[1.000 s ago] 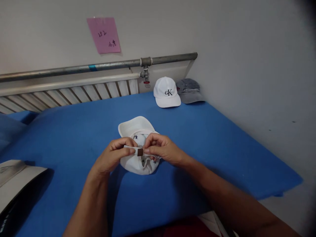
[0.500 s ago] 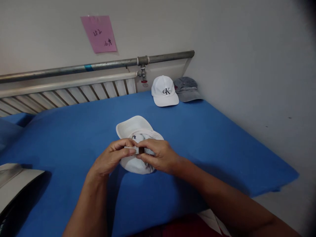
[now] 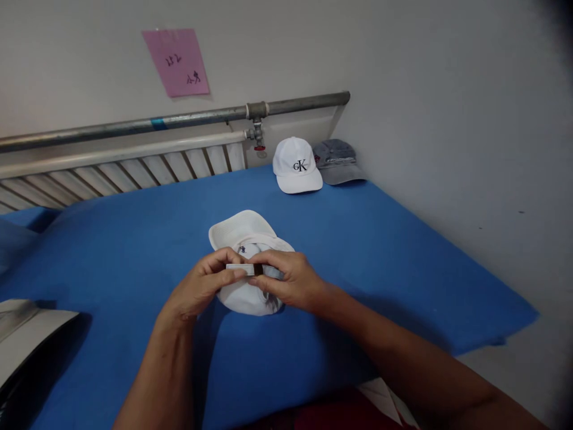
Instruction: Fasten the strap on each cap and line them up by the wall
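Observation:
A white cap [image 3: 242,230] lies upside down on the blue mattress [image 3: 134,251], brim pointing away from me. My left hand [image 3: 201,286] pinches the cap's white back strap [image 3: 237,269] between thumb and fingers. My right hand [image 3: 289,280] is closed on the other end of the strap, at a small dark buckle [image 3: 256,269]. Both hands meet over the rear of the cap and hide its back opening.
A white cap with a black logo [image 3: 296,165] and a grey cap [image 3: 338,161] sit at the far corner by the wall. A metal pipe [image 3: 179,121] and radiator run behind the mattress. A pink note [image 3: 176,61] hangs above. A pale flat object [image 3: 27,334] lies at lower left.
My right hand has closed in toward the left, its fingers now covering most of the buckle and strap. The cap stays in place; the view shifted slightly.

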Demonstrator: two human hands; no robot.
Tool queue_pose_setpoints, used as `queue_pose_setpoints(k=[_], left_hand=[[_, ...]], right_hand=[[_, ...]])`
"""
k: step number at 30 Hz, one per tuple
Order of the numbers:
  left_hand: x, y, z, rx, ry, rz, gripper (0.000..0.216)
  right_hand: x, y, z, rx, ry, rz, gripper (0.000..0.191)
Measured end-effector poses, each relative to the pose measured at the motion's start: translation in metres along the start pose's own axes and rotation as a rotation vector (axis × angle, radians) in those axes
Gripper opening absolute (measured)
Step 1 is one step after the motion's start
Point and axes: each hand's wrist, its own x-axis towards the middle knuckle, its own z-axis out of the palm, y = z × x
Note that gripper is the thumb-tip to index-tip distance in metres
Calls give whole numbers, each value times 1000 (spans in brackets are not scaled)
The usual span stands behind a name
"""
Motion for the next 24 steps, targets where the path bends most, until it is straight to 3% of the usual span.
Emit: queue_pose_setpoints(k=[4, 7, 11, 15, 24], left_hand=[[1, -1, -4, -51, -62, 13, 27], [4, -2, -5, -91, -15, 38, 31], [4, -3, -4, -63, 67, -23, 30], [1, -3, -2, 53, 77, -187, 20], [4, -4, 3, 59, 38, -185, 25]], right_hand=[[1, -1, -4, 145, -36, 139, 26], [2, -3, -11, 296, -104, 294, 33], [4, -6, -20, 351, -180, 427, 9], [4, -6, -22, 368, -201, 455, 5], [3, -4, -16, 400, -232, 454, 6]])
